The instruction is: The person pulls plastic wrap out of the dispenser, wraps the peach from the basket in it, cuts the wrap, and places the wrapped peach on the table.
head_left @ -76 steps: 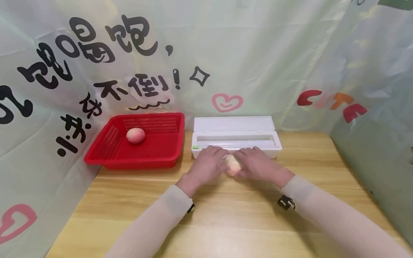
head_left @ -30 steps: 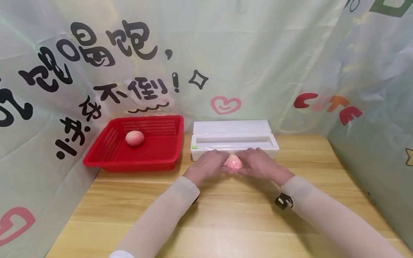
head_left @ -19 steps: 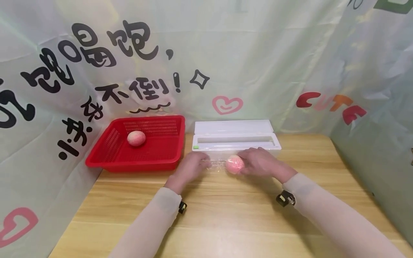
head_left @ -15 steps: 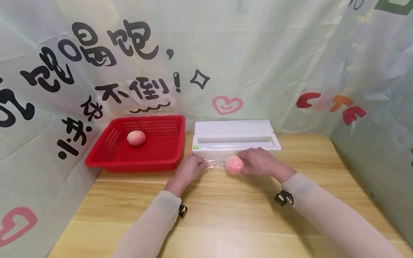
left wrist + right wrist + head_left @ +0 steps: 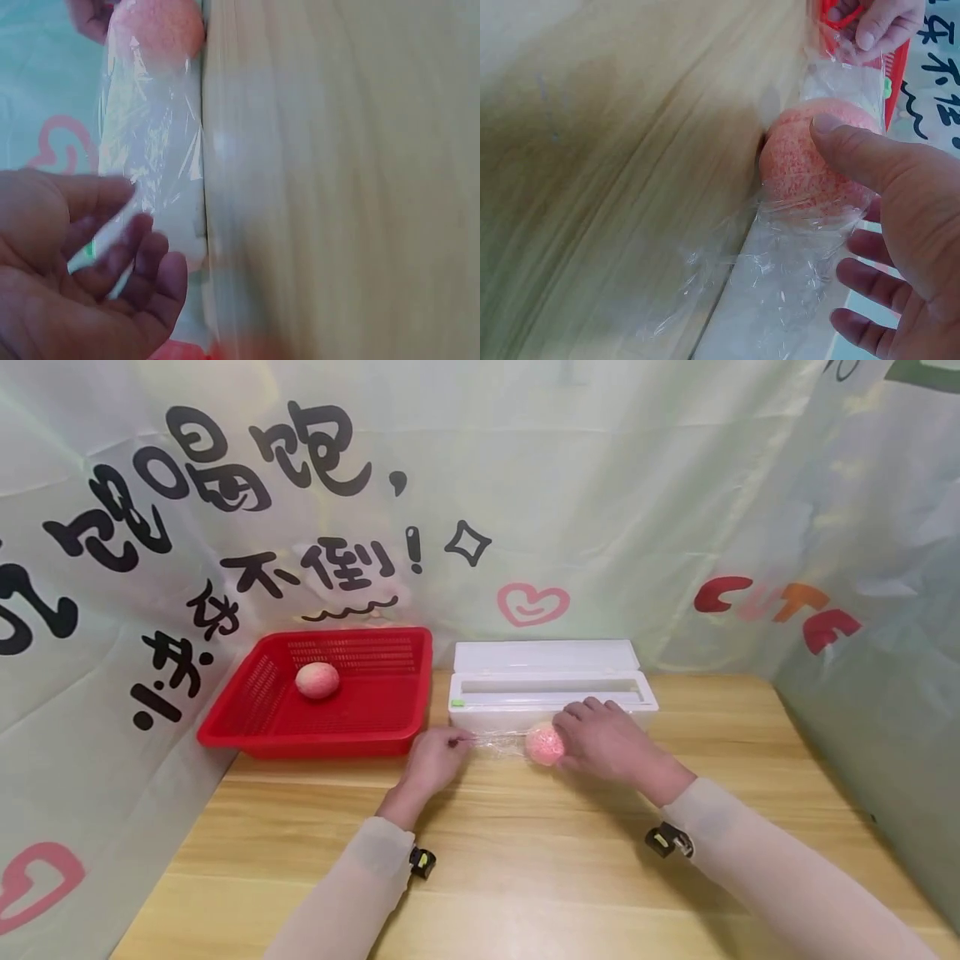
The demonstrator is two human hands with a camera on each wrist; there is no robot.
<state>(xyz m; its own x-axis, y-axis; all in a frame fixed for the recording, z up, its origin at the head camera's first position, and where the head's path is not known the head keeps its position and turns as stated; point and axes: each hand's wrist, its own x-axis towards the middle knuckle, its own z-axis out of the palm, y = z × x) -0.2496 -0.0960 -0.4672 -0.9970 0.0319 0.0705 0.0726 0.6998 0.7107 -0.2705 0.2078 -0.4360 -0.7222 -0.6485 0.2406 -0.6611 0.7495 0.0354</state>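
Note:
A pink peach (image 5: 544, 744) wrapped in clear cling film (image 5: 795, 247) is just in front of the white cling film dispenser (image 5: 480, 720). My right hand (image 5: 607, 742) holds it, the thumb on top in the right wrist view and the other fingers at its far side. From the peach a stretch of film (image 5: 154, 142) runs left. My left hand (image 5: 437, 760) pinches its end between thumb and forefinger, near the red basket's corner; the left wrist view shows the other fingers loosely bent. Loose film also trails off the peach's other side in the right wrist view.
A red basket (image 5: 416, 739) stands at the left with another peach (image 5: 317, 680) in it. The dispenser's lid (image 5: 546, 656) is up, with a green slider (image 5: 458, 702) at its left end. A printed cloth (image 5: 637, 527) encloses the wooden table (image 5: 510, 877).
My left hand has left the peach and moved left, drawing the film out sideways. My right hand has stayed on the peach, which has turned and shows more pink.

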